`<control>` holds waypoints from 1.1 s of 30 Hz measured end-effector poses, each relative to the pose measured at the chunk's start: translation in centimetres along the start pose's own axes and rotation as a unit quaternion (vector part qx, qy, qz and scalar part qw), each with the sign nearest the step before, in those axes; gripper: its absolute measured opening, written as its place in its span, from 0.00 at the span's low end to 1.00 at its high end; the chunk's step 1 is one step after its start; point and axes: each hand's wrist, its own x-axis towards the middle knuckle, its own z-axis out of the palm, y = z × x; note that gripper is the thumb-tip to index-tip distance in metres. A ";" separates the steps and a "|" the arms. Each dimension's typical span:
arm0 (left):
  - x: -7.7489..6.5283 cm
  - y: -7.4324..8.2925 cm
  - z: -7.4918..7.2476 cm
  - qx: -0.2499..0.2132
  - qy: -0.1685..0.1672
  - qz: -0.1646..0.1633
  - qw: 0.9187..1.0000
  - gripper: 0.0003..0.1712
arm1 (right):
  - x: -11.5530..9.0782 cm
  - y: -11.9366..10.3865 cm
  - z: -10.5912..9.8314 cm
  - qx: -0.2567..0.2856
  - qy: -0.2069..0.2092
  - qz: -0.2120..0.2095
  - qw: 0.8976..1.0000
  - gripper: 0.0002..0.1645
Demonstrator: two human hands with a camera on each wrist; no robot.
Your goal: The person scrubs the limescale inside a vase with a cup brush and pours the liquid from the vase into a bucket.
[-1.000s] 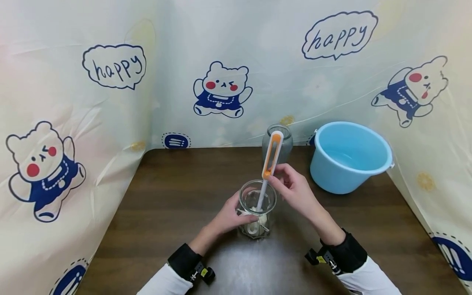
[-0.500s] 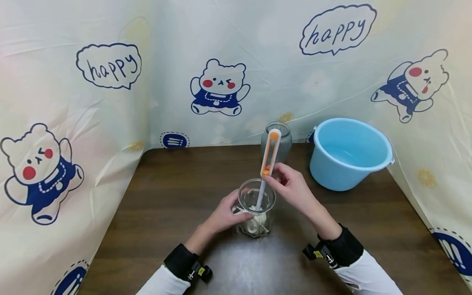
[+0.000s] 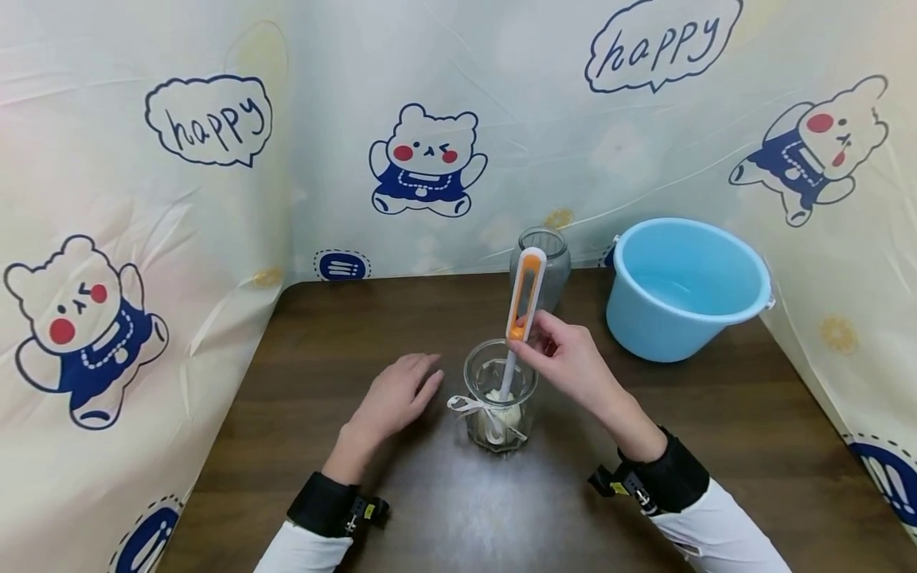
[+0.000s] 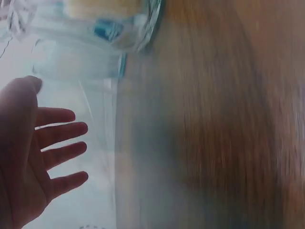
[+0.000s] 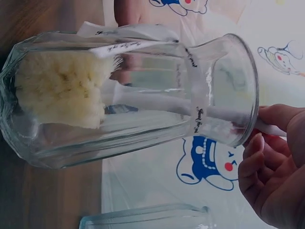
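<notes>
A clear glass jar [image 3: 519,422] with a white printed ribbon [image 5: 194,90] tied round its neck stands on the table. Inside it, near the bottom, is the cream bristle head [image 5: 62,88] of a bottle brush, whose white-and-orange handle [image 3: 532,262] leans out above the rim. My right hand [image 3: 573,362] pinches the lower part of that handle just over the jar mouth. To the left of the jar, apart from it, my left hand [image 3: 390,398] is low over the table. Its fingers are spread and hold nothing in the left wrist view.
Behind the brush handle, a second glass jar [image 3: 555,267] stands at the table's back edge. A light blue bucket [image 3: 662,338] is at the back right. A patterned cloth [image 3: 329,183] hangs along the back and sides of the brown table [image 3: 315,342].
My left hand has let go of the jar and moved left, uncovering the ribbon bow. My right hand keeps its hold on the brush, which stays in the jar.
</notes>
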 end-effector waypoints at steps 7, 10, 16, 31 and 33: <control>-0.6 -0.9 -0.7 0.042 0.012 -0.031 0.999 0.27 | -0.2 -0.7 -0.5 -0.009 0.011 -0.045 0.999 0.11; -0.7 -1.1 -0.7 0.045 0.020 -0.042 0.998 0.25 | -0.2 -1.2 -1.0 0.003 0.028 -0.068 0.997 0.13; -1.1 -1.7 -0.6 0.042 0.015 -0.060 0.997 0.26 | 0.3 -2.6 -2.2 0.047 0.071 -0.136 0.987 0.15; -1.5 -2.0 -0.7 0.028 0.008 -0.076 0.997 0.30 | 0.3 -7.3 -8.1 0.139 0.132 -0.207 0.959 0.14; -1.4 -2.0 -0.8 0.028 0.007 -0.078 0.997 0.29 | 0.2 -7.8 -9.2 0.145 0.131 -0.200 0.960 0.15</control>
